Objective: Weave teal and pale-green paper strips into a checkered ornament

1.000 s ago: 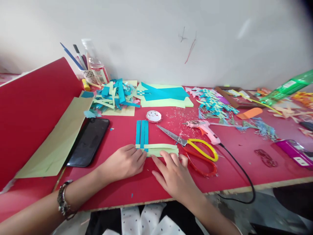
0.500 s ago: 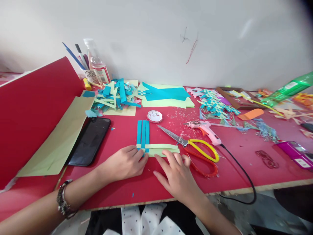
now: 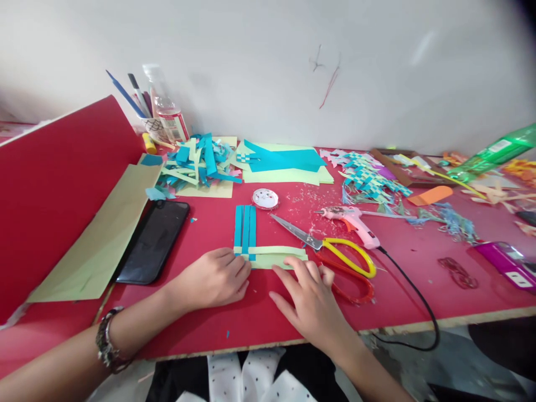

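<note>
Blue paper strips [image 3: 245,223] stand upright on the red table and cross pale green paper strips [image 3: 280,258] that run to the right, woven together at the lower left corner. My left hand [image 3: 220,279] is closed at that corner, its curled fingers on the weave and its fingertips partly hidden. My right hand [image 3: 307,296] rests on the right part of the green strips with its fingers apart. Scissors [image 3: 318,242] with a yellow and a red handle lie beside my right hand, blades pointing up and left.
Behind the scissors lies a pink glue gun [image 3: 352,220], its black cable hanging over the edge. A black phone [image 3: 154,243] is at the left. A round white lid [image 3: 265,199], paper scraps [image 3: 201,164], woven pieces [image 3: 368,176] and a green bottle [image 3: 494,148] stand further back.
My right hand has slid a little to the right along the green strips. My left hand has shifted very slightly left, while the strips stay in place.
</note>
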{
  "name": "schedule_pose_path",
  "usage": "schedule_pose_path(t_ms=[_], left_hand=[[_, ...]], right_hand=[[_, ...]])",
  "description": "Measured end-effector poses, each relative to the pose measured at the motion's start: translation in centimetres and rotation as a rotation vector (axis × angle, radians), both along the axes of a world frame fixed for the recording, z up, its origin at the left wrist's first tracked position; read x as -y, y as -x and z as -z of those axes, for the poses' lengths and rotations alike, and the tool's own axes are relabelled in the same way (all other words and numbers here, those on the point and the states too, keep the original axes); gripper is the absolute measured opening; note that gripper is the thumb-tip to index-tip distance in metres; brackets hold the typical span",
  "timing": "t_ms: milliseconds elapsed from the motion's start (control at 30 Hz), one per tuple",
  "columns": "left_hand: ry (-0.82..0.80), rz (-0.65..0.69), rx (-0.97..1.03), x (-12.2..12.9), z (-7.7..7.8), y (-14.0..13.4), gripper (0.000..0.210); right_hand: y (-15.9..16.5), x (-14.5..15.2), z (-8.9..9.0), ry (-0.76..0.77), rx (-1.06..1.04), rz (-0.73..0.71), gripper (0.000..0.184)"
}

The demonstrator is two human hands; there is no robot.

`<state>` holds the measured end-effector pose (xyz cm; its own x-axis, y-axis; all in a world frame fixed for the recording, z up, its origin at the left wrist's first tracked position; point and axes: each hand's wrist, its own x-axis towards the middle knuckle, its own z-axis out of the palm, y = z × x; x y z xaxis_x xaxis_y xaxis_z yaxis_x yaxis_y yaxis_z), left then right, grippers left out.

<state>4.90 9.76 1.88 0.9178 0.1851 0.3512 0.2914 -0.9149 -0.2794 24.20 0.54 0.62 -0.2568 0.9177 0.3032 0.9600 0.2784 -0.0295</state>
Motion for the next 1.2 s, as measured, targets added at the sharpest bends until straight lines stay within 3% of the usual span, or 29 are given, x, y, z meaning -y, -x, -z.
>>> schedule_pose_path(t_ms=[1200], left_hand=[[0.015, 0.003, -0.01, -0.1, 0.0, 0.2, 0.023]], right_hand=[[-2.8, 0.6, -0.1, -0.1, 0.011, 0.072, 0.029]])
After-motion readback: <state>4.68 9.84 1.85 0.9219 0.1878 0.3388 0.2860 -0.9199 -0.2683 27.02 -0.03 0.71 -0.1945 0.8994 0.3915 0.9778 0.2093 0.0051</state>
